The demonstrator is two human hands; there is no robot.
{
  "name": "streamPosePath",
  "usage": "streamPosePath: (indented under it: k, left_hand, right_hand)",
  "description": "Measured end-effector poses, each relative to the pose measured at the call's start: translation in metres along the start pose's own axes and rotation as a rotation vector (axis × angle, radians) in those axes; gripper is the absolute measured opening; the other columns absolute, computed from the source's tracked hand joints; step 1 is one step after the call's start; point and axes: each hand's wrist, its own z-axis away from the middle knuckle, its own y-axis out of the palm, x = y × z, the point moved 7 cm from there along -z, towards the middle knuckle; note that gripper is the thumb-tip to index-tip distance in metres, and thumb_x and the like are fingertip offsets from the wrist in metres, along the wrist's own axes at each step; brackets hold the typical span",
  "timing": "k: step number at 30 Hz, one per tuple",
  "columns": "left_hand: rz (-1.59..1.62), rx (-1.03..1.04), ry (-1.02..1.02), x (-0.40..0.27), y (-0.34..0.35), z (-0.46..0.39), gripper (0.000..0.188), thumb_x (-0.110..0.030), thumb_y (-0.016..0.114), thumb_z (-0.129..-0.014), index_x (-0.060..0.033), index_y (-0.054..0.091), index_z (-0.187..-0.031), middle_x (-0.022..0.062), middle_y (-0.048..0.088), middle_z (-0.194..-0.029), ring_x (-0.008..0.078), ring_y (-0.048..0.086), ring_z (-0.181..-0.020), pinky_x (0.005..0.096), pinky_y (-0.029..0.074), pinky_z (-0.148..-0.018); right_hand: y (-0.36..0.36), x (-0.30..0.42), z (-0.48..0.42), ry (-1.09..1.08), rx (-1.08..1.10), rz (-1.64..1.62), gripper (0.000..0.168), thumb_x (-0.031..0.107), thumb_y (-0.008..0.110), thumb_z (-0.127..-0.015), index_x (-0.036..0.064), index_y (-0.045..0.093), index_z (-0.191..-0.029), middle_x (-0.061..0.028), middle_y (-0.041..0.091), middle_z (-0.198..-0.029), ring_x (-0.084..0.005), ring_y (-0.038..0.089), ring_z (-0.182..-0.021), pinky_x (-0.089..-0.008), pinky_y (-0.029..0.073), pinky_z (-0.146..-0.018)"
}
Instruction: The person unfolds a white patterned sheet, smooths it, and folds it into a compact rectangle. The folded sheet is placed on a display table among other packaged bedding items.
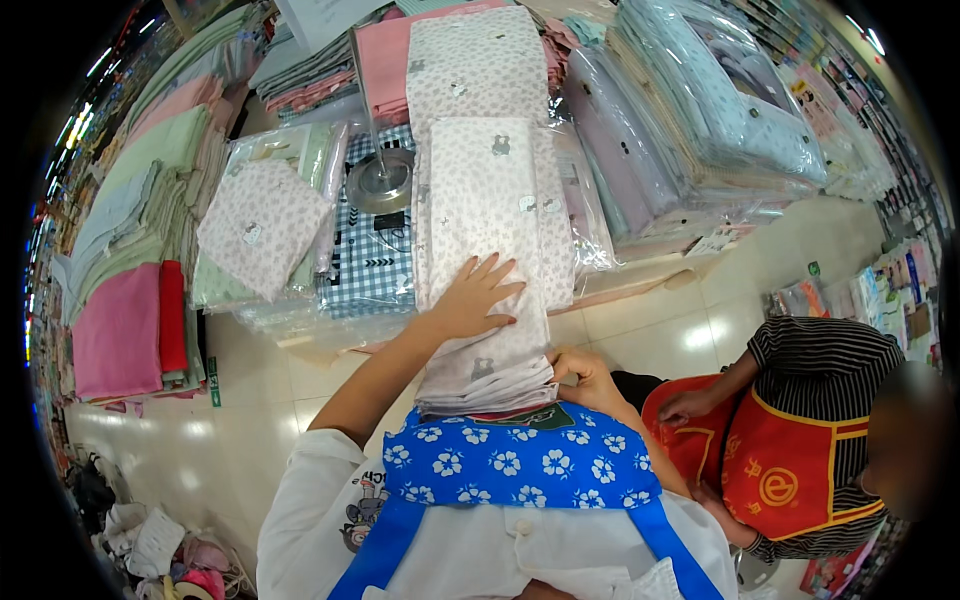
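A long pale fabric strip with a small grey print and kitten figures (480, 187) lies lengthwise in front of me over other folded cloth. My left hand (474, 301) rests palm down on it, fingers spread and holding nothing. Toward my body the same fabric falls into stacked folds (487, 390), close against my blue floral apron (510, 457). At the right side of these folds, my right hand (589, 376) grips their edge with bent fingers; its fingertips are partly hidden.
Left of the strip are a metal stand base (381, 180), blue checked packs (367, 255) and a bagged set (262, 225). Clear-bagged bedding (675, 112) is piled to the right. Folded cloths (142, 217) fill the far left. A person in a red apron (780, 457) is close on my right.
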Motion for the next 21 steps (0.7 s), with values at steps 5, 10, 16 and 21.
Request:
streamPosePath:
  k: [5,10,16,21]
  left_hand:
    - [-0.005,0.036,-0.009,-0.012,0.006,0.026,0.051,-0.04,0.053,-0.085,-0.0195,0.043,-0.131,0.0116,0.028,-0.143,0.0319,0.02,-0.134,0.0499,0.013,-0.108]
    - [0.041,0.074,0.02,-0.014,0.015,0.037,0.051,-0.037,0.051,-0.087,-0.0198,0.04,-0.134,0.009,0.028,-0.143,0.0299,0.019,-0.134,0.049,0.011,-0.109]
    - [0.304,0.269,0.019,-0.001,0.006,0.033,0.047,-0.029,0.051,-0.088,-0.019,0.041,-0.133,0.0075,0.031,-0.143,0.0281,0.021,-0.134,0.0487,0.011,-0.109]
    - [0.875,0.4,-0.209,0.045,-0.009,0.036,0.048,-0.034,0.049,-0.089,-0.0097,0.044,-0.13,0.0129,0.043,-0.134,0.0238,0.04,-0.123,0.0382,0.024,-0.106]
  right_hand:
    - [0.004,-0.013,0.009,0.048,-0.045,-0.067,0.018,-0.009,0.066,-0.066,0.004,0.056,-0.074,-0.0079,0.06,-0.091,-0.0184,0.058,-0.086,-0.0263,0.043,-0.077]
    - [0.004,-0.013,0.001,0.026,-0.033,-0.002,0.018,-0.01,0.066,-0.066,0.003,0.056,-0.074,-0.0076,0.06,-0.09,-0.0174,0.057,-0.087,-0.0261,0.042,-0.078]
    - [-0.012,0.003,-0.024,0.037,-0.076,-0.042,0.016,-0.01,0.064,-0.068,0.002,0.054,-0.072,-0.0075,0.06,-0.088,-0.0164,0.056,-0.087,-0.0272,0.042,-0.08]
    - [-0.052,0.029,-0.092,-0.085,-0.364,-0.045,0.017,-0.007,0.065,-0.068,0.003,0.055,-0.078,-0.0043,0.059,-0.088,-0.0129,0.055,-0.082,-0.0256,0.043,-0.075]
